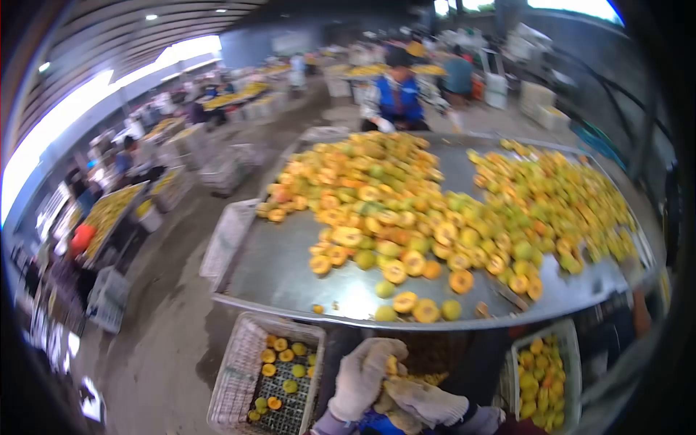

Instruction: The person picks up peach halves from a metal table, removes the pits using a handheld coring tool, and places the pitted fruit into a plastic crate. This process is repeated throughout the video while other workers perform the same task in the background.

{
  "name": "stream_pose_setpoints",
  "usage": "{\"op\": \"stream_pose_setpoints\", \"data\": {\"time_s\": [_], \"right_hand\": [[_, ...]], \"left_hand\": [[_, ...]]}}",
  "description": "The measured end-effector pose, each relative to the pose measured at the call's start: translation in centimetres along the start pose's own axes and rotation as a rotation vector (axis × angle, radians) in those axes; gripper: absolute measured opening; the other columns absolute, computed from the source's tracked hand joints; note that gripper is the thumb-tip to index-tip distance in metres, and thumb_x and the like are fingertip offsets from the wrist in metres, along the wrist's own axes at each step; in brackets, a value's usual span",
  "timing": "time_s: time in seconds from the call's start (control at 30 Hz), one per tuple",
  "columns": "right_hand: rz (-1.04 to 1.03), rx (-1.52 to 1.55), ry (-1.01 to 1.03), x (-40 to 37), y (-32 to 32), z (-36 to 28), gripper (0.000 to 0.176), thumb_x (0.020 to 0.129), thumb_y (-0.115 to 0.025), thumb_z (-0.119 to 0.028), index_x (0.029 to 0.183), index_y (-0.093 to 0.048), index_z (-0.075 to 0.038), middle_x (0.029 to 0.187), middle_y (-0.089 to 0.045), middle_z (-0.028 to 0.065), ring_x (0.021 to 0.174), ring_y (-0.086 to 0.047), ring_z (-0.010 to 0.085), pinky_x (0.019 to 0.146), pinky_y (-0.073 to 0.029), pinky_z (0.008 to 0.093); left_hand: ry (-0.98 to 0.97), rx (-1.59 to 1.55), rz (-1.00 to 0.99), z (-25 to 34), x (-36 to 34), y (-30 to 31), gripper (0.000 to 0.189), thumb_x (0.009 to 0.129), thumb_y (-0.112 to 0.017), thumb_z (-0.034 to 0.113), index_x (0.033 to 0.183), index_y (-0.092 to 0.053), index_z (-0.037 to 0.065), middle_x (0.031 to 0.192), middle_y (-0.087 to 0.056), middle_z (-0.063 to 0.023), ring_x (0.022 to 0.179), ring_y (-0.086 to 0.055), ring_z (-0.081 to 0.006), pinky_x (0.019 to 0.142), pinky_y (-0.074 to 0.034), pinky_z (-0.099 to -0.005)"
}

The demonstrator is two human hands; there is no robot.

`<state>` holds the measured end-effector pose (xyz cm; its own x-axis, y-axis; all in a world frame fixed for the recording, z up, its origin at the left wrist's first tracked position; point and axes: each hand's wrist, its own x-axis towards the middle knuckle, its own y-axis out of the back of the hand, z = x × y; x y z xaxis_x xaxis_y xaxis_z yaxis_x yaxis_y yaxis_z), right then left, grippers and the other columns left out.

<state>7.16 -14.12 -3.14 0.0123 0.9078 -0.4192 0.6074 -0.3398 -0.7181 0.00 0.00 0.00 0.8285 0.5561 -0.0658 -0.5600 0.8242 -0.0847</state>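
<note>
My left hand (362, 375), in a pale work glove, is closed in front of my body at the bottom of the view. A bit of yellow fruit (394, 365) shows at its fingertips. Close against it, my gloved right hand (426, 403) is curled shut, and what lies within its fingers is hidden. Beyond both hands, halved yellow-orange fruit (391, 217), like apricots or peaches, is heaped on a metal table (272, 268). A few cut halves (425, 309) lie near its front edge, their round hollows facing up.
A plastic crate (235, 362) with several fruit halves stands at my left. Another crate (578, 348), fuller, is at my right. Across the table sits a person in a blue vest (400, 101). More people and fruit-laden tables (112, 210) line the hall.
</note>
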Motion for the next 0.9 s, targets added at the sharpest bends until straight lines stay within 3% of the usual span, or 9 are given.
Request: {"op": "stream_pose_setpoints", "data": {"time_s": [0.07,0.1,0.3,0.5,0.53,0.57,0.63,0.83,0.9], "right_hand": [[-0.043,-0.017,-0.021,0.1,-4.6,0.9,0.044,0.099,-0.049,-0.05,0.094,-0.064,-0.009,0.062,-0.053,-0.0014,0.046,-0.047,0.0084,0.04,-0.036,0.0219],[0.075,-0.131,0.004,-3.6,4.0,-4.5,0.044,0.099,-0.049,-0.05,0.094,-0.064,-0.009,0.062,-0.053,-0.0014,0.046,-0.047,0.0084,0.04,-0.036,0.0219],[-0.174,0.162,-0.106,-2.2,5.1,-2.8,0.046,0.1,-0.046,-0.051,0.097,-0.061,-0.007,0.056,-0.049,-0.0006,0.037,-0.041,0.0092,0.033,-0.032,0.0227],[-0.177,0.334,-0.009,-2.6,6.4,-3.2,0.046,0.099,-0.048,-0.048,0.098,-0.059,-0.003,0.058,-0.051,-0.0006,0.037,-0.045,0.0092,0.032,-0.035,0.0226],[-0.166,0.339,-0.005,-2.9,6.4,-3.6,0.046,0.099,-0.048,-0.048,0.098,-0.059,-0.003,0.058,-0.051,-0.0006,0.037,-0.045,0.0092,0.032,-0.035,0.0226],[-0.145,0.339,0.068,-3.2,6.1,-4.0,0.048,0.099,-0.048,-0.049,0.097,-0.059,-0.003,0.061,-0.053,0.0003,0.037,-0.045,0.0092,0.031,-0.034,0.0225],[-0.12,0.343,0.148,-3.4,6.6,-3.8,0.049,0.099,-0.047,-0.05,0.097,-0.058,-0.003,0.064,-0.055,0.0012,0.037,-0.045,0.0091,0.03,-0.034,0.0224],[-0.407,0.575,0.171,-2.1,8.4,-3.1,0.052,0.099,-0.046,-0.053,0.096,-0.057,-0.003,0.075,-0.058,0.0046,0.038,-0.044,0.0072,0.031,-0.033,0.0202],[-0.368,0.39,0.037,-2.0,7.2,-3.3,0.051,0.098,-0.047,-0.052,0.094,-0.058,-0.003,0.072,-0.058,0.0038,0.039,-0.045,0.0065,0.032,-0.032,0.0198]], "left_hand": [[0.134,0.005,-0.008,3.3,-1.7,2.4,0.039,0.102,-0.046,0.03,0.099,-0.063,-0.005,0.089,-0.068,-0.0121,0.07,-0.065,-0.0147,0.064,-0.053,-0.0268],[0.027,-0.109,-0.03,-1.1,3.5,-6.2,0.039,0.102,-0.045,0.029,0.099,-0.063,-0.005,0.089,-0.068,-0.0126,0.069,-0.065,-0.0149,0.063,-0.052,-0.0267],[-0.3,0.28,-0.132,-1.8,4.2,-4.7,0.038,0.1,-0.051,0.029,0.095,-0.067,-0.004,0.086,-0.07,-0.0153,0.076,-0.068,-0.0228,0.069,-0.054,-0.0315],[-0.363,-0.135,-0.147,-3.3,5.3,-7.6,0.044,0.101,-0.047,0.036,0.094,-0.064,-0.004,0.088,-0.069,-0.0167,0.078,-0.067,-0.0251,0.069,-0.054,-0.0345],[-0.699,0.391,-0.223,-2.7,6.9,-7.4,0.047,0.103,-0.042,0.037,0.097,-0.062,-0.005,0.09,-0.068,-0.0172,0.076,-0.066,-0.022,0.069,-0.053,-0.0328],[-0.693,0.383,-0.231,-2.8,6.8,-7.8,0.047,0.103,-0.042,0.037,0.097,-0.062,-0.005,0.09,-0.068,-0.0172,0.076,-0.066,-0.022,0.069,-0.053,-0.0328],[0.128,-0.269,-0.254,-3.1,6.6,-8.6,0.045,0.104,-0.04,0.033,0.096,-0.062,-0.005,0.089,-0.068,-0.0155,0.075,-0.065,-0.0191,0.069,-0.053,-0.0315],[-0.005,-0.063,-0.336,-5.3,9.4,-9.2,0.043,0.103,-0.042,0.04,0.099,-0.059,0.001,0.091,-0.067,-0.0143,0.07,-0.065,-0.0186,0.06,-0.051,-0.0275],[0.631,-0.899,-0.235,-6.1,10.2,-9.0,0.045,0.101,-0.043,0.048,0.102,-0.057,0.006,0.09,-0.066,-0.0115,0.068,-0.065,-0.0192,0.049,-0.047,-0.0252]]}}
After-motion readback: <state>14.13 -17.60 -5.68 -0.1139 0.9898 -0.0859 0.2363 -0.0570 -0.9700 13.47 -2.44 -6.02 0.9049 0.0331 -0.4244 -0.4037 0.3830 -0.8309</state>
